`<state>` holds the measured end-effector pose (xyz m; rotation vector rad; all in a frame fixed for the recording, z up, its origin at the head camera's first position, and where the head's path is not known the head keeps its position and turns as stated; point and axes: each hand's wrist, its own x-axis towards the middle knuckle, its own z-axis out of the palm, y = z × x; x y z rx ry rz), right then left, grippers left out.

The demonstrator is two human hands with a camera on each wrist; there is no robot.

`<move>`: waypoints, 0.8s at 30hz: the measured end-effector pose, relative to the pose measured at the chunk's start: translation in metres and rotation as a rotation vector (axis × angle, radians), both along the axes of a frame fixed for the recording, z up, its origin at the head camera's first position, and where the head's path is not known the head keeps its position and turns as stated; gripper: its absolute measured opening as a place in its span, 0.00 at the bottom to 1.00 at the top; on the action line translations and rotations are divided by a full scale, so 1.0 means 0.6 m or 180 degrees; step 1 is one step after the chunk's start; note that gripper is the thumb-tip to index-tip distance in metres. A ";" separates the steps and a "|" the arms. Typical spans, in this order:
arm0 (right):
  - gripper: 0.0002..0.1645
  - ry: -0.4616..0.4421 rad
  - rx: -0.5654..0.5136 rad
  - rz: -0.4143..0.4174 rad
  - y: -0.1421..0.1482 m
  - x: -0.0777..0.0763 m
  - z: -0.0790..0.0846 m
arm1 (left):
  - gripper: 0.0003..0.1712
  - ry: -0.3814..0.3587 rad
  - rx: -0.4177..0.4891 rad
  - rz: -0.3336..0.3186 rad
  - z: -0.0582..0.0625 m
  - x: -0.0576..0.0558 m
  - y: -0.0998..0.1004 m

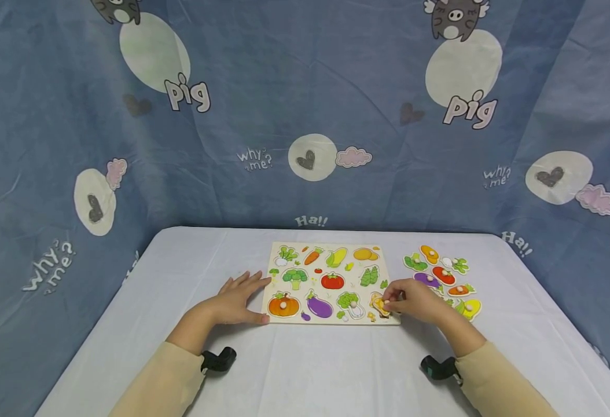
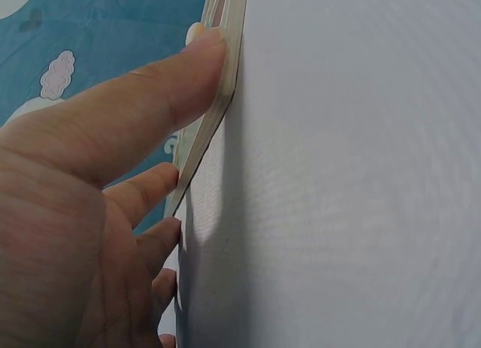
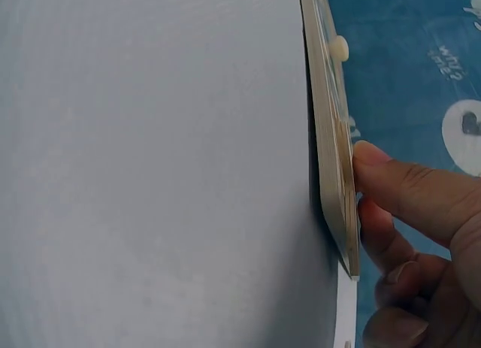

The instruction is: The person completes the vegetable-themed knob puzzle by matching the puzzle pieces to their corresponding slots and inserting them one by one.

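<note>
A wooden vegetable puzzle board (image 1: 305,321) lies flat on the table. My left hand (image 1: 237,300) rests at its left side with fingers spread, the thumb at the near corner and the fingertips along the edge. At the board's near right corner, my right hand (image 1: 411,298) pinches a yellow-orange knobbed puzzle piece (image 1: 379,303), partly covered by the fingers. The right wrist view has the thumb and forefinger close against the board edge (image 3: 331,160). A pumpkin piece (image 1: 284,306) and a leafy green piece (image 1: 348,301), both with knobs, sit in the board.
Several loose knobbed pieces lie right of the board, among them a yellow corn piece (image 1: 470,308), a carrot piece (image 1: 460,290), a tomato piece (image 1: 443,275) and a broccoli piece (image 1: 415,263). White cloth (image 1: 326,370) covers the table; a blue printed curtain (image 1: 263,197) hangs behind.
</note>
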<state>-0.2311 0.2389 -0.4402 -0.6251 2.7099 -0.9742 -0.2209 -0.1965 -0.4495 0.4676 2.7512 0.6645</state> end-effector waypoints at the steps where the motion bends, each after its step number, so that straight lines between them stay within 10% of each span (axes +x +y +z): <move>1: 0.06 0.0004 -0.0005 -0.0002 -0.002 0.000 0.000 | 0.58 0.0000 0.0002 0.0000 0.000 0.000 0.000; 24: 0.12 0.0166 0.0138 -0.0220 -0.029 0.005 0.003 | 0.58 0.0031 -0.0038 -0.0031 0.000 -0.001 0.000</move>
